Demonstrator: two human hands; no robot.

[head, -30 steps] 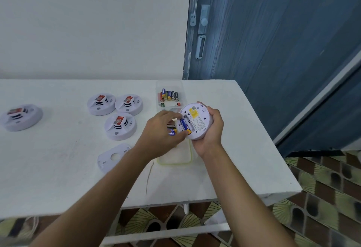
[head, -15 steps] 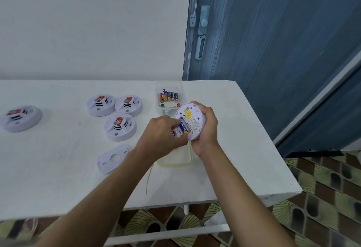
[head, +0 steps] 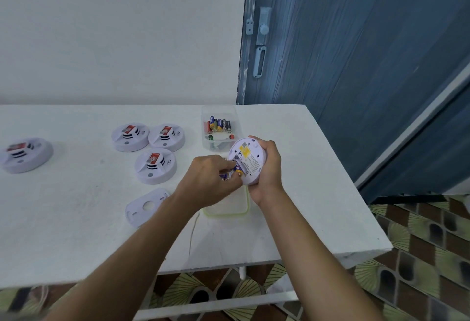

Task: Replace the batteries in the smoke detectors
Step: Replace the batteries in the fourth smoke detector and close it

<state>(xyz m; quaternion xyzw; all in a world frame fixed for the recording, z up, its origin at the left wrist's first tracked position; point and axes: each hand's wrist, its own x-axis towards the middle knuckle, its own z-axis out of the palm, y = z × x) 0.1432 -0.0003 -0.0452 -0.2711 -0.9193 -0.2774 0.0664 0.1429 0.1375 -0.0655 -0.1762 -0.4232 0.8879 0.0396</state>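
View: head camera, the only one supplied.

Smoke detector: the smoke detector (head: 250, 158) is held above the table (head: 76, 231), just right of frame centre. Its back is tilted toward the camera and the compartment is uncovered.

Right hand: the right hand (head: 268, 168) is wrapped round the unit's rim on its 3 to 6 o'clock side, in a full grip.

Left hand: the left hand (head: 211, 181) is closed in a pinch on blue-and-gold batteries (head: 232, 171) at the compartment's 8 o'clock edge.

Step judged: cells are being worked at the compartment. Insertion or removal cannot be told.

Good practice: the unit should be braced by the right hand. Each cell should be eased one end first, and polarity confirmed; the markings are too small to be read here.

Surroundings: spare cells (head: 220, 125) are seen in a clear battery box (head: 220, 111) at 11 o'clock of the unit. Three detectors (head: 155, 165) are grouped at 9 o'clock, with a lone detector (head: 25, 154) far beyond them. A mounting plate (head: 147, 206) lies at 8 o'clock. A door (head: 356, 66) stands at 1 o'clock.

Obstructions: a lid (head: 226, 212) lies directly below the hands. The compartment is partly hidden by the left fingers.
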